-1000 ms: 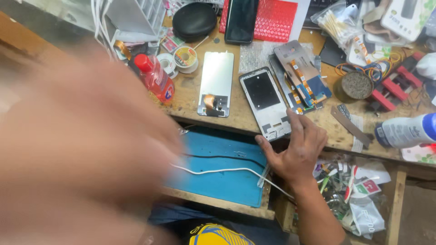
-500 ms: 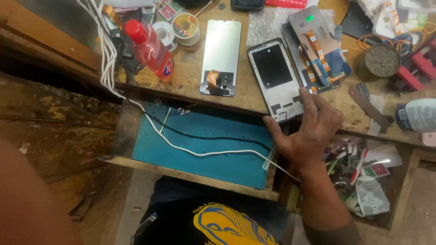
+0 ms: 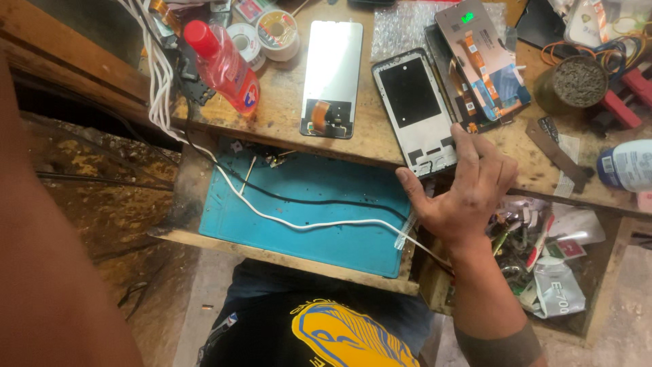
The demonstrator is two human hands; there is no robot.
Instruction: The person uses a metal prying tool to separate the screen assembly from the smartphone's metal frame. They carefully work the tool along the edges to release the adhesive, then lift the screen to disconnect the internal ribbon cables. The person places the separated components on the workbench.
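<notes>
My right hand lies flat with fingers apart on the front edge of the wooden bench. Its fingertips touch the lower right corner of a phone frame with a black middle. It grips nothing. A white cable crosses the blue mat and passes under that hand. Left of the phone frame lies a silver screen panel with an orange flex at its bottom. Only my left forearm shows, blurred, along the left edge; the hand itself is outside the view.
A red bottle and solder reels stand at the back left beside a bundle of white wires. A display board with flex cables, a round tin and a white bottle sit to the right. An open compartment of clutter is below.
My left hand, a large blur over the left of the view a second ago, has dropped out of sight, leaving the forearm. My right hand has stayed at the phone frame's lower edge.
</notes>
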